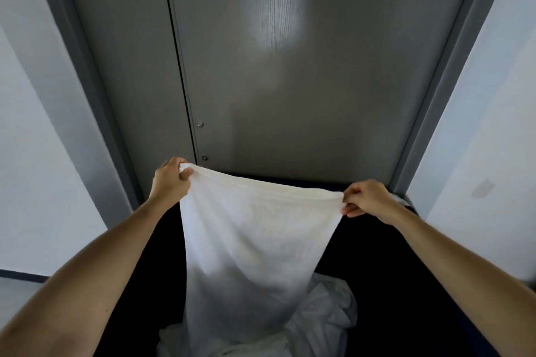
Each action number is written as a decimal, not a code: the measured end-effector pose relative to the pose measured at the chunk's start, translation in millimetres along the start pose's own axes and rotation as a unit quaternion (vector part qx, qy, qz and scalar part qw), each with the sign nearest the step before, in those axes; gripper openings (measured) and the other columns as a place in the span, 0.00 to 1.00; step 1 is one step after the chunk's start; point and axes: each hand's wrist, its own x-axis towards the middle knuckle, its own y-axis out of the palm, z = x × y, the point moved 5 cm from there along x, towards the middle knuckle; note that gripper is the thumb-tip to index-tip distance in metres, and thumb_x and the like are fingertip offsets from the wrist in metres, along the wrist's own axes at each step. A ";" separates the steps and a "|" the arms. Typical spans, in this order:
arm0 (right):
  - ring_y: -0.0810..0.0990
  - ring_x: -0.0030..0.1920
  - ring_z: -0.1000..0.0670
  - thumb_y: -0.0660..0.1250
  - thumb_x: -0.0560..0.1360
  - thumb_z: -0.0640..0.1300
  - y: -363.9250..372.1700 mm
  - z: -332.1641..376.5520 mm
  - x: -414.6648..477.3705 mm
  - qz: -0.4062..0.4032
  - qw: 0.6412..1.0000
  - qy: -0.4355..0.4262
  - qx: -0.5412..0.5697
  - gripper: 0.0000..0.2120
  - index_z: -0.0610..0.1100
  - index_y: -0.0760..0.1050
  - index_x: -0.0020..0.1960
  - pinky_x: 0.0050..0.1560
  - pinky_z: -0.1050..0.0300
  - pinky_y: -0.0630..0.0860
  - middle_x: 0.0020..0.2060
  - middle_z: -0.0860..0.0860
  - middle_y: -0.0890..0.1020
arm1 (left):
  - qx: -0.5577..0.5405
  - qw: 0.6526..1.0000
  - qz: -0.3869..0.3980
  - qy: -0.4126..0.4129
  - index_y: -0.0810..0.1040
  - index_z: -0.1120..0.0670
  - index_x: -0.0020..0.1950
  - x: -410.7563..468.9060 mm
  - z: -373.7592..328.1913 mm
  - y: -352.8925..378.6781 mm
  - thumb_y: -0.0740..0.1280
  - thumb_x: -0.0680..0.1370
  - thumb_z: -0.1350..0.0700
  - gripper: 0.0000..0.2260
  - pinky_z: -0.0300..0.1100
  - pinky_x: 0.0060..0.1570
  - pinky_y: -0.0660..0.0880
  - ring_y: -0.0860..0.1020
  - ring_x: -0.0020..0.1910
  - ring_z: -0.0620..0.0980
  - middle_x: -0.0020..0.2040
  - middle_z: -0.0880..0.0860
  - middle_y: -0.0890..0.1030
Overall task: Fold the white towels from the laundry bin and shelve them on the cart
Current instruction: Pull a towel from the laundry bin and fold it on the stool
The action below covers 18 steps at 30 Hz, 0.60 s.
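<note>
**Two corner pinches carry the whole towel**

The person holds a white terry-cloth towel (255,240) stretched between both hands, and it hangs down into the dark fabric laundry bin (391,284). The left hand (171,182) pinches one top corner between thumb and curled fingers (185,174). The right hand (368,200) pinches the other corner the same way.

The likely trouble is a slipped corner. Each grip takes only a small bunch of cloth, so a sharp shake could pull one free and drop the towel back onto the crumpled white linen (327,316) in the bin. The lower edge is hidden among that pile, so it may snag or drag another piece up with it. The top edge slopes down to the right, which could skew the first fold. The cart is not in view.
</note>
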 end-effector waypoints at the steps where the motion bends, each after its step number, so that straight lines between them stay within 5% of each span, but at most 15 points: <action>1: 0.81 0.25 0.52 0.63 0.75 0.31 -0.5 1.4 0.3 0.002 1.000 -0.005 0.002 0.09 0.36 0.76 0.38 0.29 0.62 0.79 0.29 0.41 0.80 | 0.008 1.000 0.007 0.004 0.75 0.62 0.57 -1.1 3.9 -1.1 0.64 0.77 0.62 0.10 0.43 0.42 0.72 0.75 0.43 0.57 0.51 0.61 0.78; 7: 0.80 0.28 0.54 0.62 0.75 0.30 -2.6 0.6 -7.4 0.021 0.993 -0.094 -0.065 0.09 0.43 0.73 0.43 0.31 0.62 0.79 0.30 0.45 0.80 | -0.041 0.998 0.040 -0.008 0.76 0.60 0.55 -18.5 5.0 -0.2 0.64 0.77 0.63 0.07 0.40 0.37 0.76 0.79 0.40 0.57 0.48 0.60 0.78; 11: 0.77 0.27 0.58 0.60 0.75 0.29 -4.5 1.2 -20.1 0.056 0.967 -0.181 -0.173 0.16 0.51 0.68 0.47 0.35 0.65 0.75 0.31 0.49 0.78 | -0.099 0.995 0.026 -0.008 0.75 0.58 0.55 -9.3 -15.8 -6.3 0.62 0.78 0.62 0.06 0.26 0.26 0.72 0.79 0.33 0.50 0.48 0.57 0.76; 18: 0.80 0.48 0.48 0.62 0.74 0.30 22.4 -7.7 -39.2 0.140 0.880 -0.309 -0.333 0.13 0.41 0.81 0.51 0.53 0.65 0.70 0.47 0.45 0.81 | -0.065 0.997 0.031 -0.037 0.75 0.60 0.57 -8.6 -16.0 -5.6 0.63 0.79 0.61 0.09 0.28 0.24 0.72 0.79 0.38 0.55 0.52 0.58 0.77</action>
